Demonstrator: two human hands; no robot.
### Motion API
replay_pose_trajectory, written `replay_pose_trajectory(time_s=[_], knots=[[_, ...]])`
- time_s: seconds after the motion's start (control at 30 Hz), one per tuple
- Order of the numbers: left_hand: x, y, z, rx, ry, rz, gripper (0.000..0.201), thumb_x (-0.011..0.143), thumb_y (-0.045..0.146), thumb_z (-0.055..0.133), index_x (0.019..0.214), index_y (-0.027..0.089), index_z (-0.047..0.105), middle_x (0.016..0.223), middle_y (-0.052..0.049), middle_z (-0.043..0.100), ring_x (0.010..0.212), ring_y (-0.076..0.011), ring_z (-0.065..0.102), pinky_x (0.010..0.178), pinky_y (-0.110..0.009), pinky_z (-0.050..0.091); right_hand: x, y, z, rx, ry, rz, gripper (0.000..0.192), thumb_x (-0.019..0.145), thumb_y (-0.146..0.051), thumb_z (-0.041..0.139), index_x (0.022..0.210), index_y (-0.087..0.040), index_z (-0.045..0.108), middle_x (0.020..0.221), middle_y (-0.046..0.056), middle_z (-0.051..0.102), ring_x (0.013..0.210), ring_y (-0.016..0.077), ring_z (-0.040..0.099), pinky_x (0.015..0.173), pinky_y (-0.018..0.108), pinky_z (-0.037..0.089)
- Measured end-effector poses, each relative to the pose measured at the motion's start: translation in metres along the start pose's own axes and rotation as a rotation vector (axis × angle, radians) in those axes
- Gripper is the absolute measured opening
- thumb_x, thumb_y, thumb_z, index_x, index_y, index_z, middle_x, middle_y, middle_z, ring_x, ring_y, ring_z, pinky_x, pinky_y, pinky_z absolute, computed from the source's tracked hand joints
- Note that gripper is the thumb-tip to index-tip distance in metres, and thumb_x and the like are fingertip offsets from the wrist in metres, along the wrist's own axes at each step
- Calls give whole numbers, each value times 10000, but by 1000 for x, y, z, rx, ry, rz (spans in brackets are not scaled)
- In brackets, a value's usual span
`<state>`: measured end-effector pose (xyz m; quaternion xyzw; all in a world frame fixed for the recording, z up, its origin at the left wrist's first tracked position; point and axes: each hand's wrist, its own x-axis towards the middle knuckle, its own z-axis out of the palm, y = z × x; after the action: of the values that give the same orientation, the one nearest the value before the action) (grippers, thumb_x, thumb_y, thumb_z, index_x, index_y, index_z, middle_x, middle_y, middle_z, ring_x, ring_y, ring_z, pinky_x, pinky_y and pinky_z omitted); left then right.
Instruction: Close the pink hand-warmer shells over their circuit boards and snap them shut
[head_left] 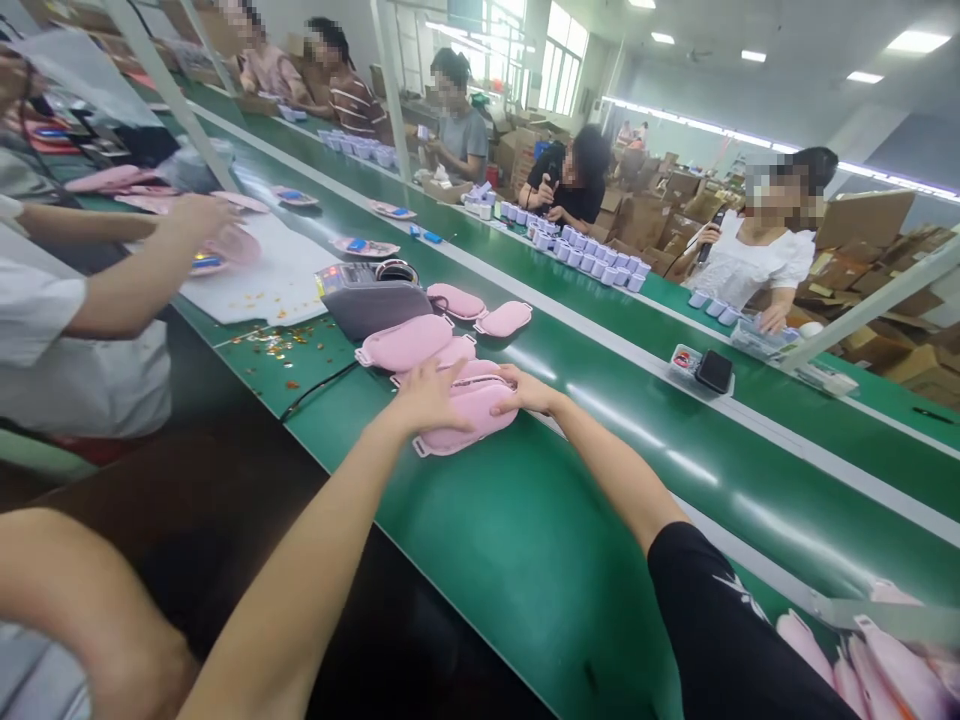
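Both hands are out on the green conveyor belt [540,540], and I'm looking down at a small stack of pink eye masks [469,410] right under them. My left hand [429,398] lies flat on top of the stack, fingers spread wide and pressing down, not pinching anything. My right hand [527,392] comes in from the far side, fingers curled against the edge of the top mask, so the pile sits squared between the two hands rather than sliding on the belt. Just beyond, more pink masks [409,343] lie fanned out, touching a grey pouch [371,305] near the table's edge. A black cable [319,388] trails off toward the dark gap. To my left a co-worker's arm [127,290] reaches over a white sheet [277,280]. Across the belt, other people handle rows of small white-and-purple items [592,262].
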<state>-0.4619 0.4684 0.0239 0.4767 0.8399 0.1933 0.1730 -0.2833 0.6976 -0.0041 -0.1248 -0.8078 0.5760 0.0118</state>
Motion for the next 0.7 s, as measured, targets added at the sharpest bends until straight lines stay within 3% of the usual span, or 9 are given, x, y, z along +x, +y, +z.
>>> replay_pose_trajectory(time_s=[0.1, 0.17, 0.23, 0.27, 0.37, 0.43, 0.53, 0.6, 0.7], knots=[[-20, -6, -4, -166, 36, 0, 1260, 687, 586, 1031, 1786, 321, 476, 1831, -204, 432, 1700, -583, 394, 1392, -737, 384, -11, -6, 10, -40, 76, 9, 832, 720, -488, 1093, 1471, -277, 803, 1729, 99, 587, 1597, 388, 579, 1418, 598, 414], [-35, -5, 1, -280, 79, -27, 974, 860, 553, 964, 1705, 280, 564, 1782, -191, 502, 1634, -504, 505, 1340, -725, 470, -17, -16, 17, -68, 119, 13, 654, 917, -487, 979, 1477, -228, 763, 1709, 135, 616, 1570, 381, 607, 1363, 651, 470], [-54, 3, 14, -393, 173, -76, 673, 1049, 508, 820, 1628, 234, 612, 1739, -171, 556, 1572, -414, 578, 1303, -706, 520, -25, -34, 27, -97, 134, 3, 589, 1013, -521, 875, 1490, -205, 735, 1664, 150, 652, 1549, 385, 618, 1331, 677, 491], [-65, 8, 21, -449, 227, -101, 610, 1071, 495, 804, 1594, 227, 639, 1712, -164, 584, 1545, -397, 605, 1286, -688, 544, -31, -46, 32, -112, 125, -8, 627, 997, -569, 870, 1491, -208, 736, 1634, 149, 667, 1540, 391, 617, 1335, 679, 483], [-113, 13, 43, -613, 383, -159, 560, 1071, 477, 816, 1547, 217, 675, 1671, -158, 623, 1504, -376, 643, 1251, -656, 586, -49, -83, 47, -173, 34, -55, 881, 724, -747, 971, 1420, -234, 798, 1533, 132, 671, 1519, 454, 578, 1376, 686, 425], [-166, 8, 61, -717, 484, -216, 591, 1033, 493, 860, 1527, 215, 691, 1669, -160, 621, 1516, -385, 634, 1274, -676, 565, -62, -101, 64, -227, -88, -98, 921, 608, -748, 1020, 1350, -236, 831, 1518, 139, 636, 1491, 468, 583, 1356, 676, 452], [-279, 2, 99, -883, 620, -309, 1023, 605, 595, 1150, 1480, 234, 762, 1640, -158, 577, 1535, -412, 622, 1389, -631, 476, -91, -115, 115, -333, -339, -113, 839, 691, -697, 1022, 1394, -278, 834, 1574, 142, 548, 1401, 403, 666, 1161, 556, 651], [-362, -3, 124, -988, 703, -376, 1142, 433, 638, 1183, 1435, 242, 805, 1603, -152, 574, 1534, -429, 619, 1419, -607, 443, -112, -121, 169, -396, -493, -124, 813, 739, -698, 1011, 1427, -309, 823, 1602, 133, 497, 1408, 374, 680, 1121, 501, 690], [-478, -28, 144, -1100, 830, -485, 1136, 402, 698, 1163, 1380, 225, 833, 1578, -155, 604, 1549, -459, 594, 1446, -633, 389, -129, -136, 276, -410, -677, -164, 845, 768, -729, 993, 1477, -316, 792, 1611, 129, 470, 1489, 383, 642, 1245, 541, 640]])
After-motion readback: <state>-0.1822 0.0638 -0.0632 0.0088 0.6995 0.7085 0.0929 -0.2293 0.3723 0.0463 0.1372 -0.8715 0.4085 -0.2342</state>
